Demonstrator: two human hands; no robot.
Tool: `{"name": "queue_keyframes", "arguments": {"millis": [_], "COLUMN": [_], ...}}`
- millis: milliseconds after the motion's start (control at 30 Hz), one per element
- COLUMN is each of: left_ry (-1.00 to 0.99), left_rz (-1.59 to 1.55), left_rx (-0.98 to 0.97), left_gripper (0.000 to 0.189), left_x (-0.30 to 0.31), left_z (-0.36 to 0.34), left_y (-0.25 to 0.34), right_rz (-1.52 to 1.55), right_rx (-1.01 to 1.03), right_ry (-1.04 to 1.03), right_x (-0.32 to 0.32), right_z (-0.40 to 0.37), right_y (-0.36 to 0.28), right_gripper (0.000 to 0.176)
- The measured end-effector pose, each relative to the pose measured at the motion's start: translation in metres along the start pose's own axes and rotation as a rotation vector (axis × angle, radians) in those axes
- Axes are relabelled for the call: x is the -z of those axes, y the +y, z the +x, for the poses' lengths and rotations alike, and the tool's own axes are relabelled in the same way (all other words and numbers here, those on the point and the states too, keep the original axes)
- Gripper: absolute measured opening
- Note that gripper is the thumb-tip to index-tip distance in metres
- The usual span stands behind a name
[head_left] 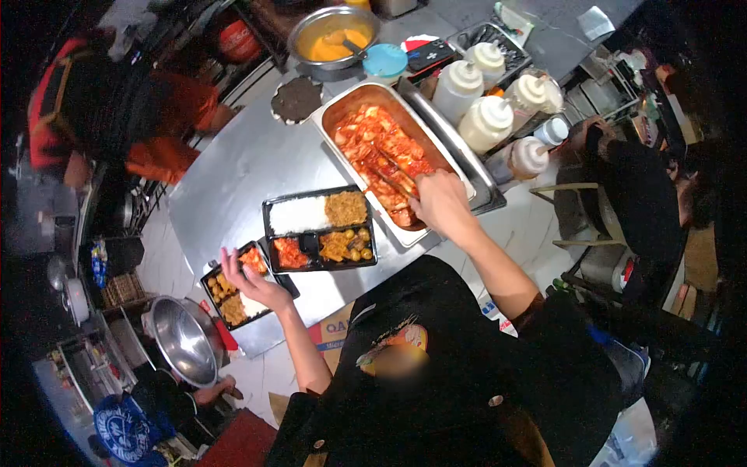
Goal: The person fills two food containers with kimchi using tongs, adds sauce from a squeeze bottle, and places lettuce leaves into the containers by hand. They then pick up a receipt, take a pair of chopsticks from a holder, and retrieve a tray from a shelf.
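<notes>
My right hand is closed round dark tongs, whose tips reach into red kimchi in a deep metal pan. Left of the pan lies a black compartment tray with white rice, brown minced food, kimchi and a mix with small round pieces. My left hand is open, fingers spread, over a second black tray, partly hiding it. That tray also holds kimchi, rice and brown foods.
Several squeeze bottles stand right of the pan. Behind it are a bowl of orange sauce and a blue lid. A steel bowl is at lower left. Other people stand at the left, lower left and right.
</notes>
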State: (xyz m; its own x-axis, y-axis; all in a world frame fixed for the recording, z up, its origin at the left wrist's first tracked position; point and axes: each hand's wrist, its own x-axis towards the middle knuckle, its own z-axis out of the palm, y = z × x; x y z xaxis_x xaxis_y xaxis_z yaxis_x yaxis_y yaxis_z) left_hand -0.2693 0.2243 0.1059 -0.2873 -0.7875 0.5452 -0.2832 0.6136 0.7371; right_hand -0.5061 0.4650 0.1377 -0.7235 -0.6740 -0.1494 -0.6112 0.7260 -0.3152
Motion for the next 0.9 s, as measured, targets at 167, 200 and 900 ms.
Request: {"name": "queue_keyframes", "arguments": {"millis": [167,200,900], "left_ry": [-0.192,-0.240,-1.125], "left_rz": [-0.280,-0.313,-1.039], "left_rx": [-0.108,-0.130,-0.353], "left_gripper": [0.032,0.032,0.022], "left_x": [-0.054,-0.063,-0.069], "left_z": [0.013,0.017,-0.074], "left_y": [0.063,0.072,0.185], "right_rz": [0.085,0.091,1.096], "right_rx": [0.172,0.171,-0.794], "right_ry": [0.515,0.525,-0.498], "right_x": [0.005,0.022,-0.220], "right_z": [-0.022,-0.036,-0.207], "right_y": [0.001,-0.001,0.227], "right_gripper": [0.036,0.036,0.024]}}
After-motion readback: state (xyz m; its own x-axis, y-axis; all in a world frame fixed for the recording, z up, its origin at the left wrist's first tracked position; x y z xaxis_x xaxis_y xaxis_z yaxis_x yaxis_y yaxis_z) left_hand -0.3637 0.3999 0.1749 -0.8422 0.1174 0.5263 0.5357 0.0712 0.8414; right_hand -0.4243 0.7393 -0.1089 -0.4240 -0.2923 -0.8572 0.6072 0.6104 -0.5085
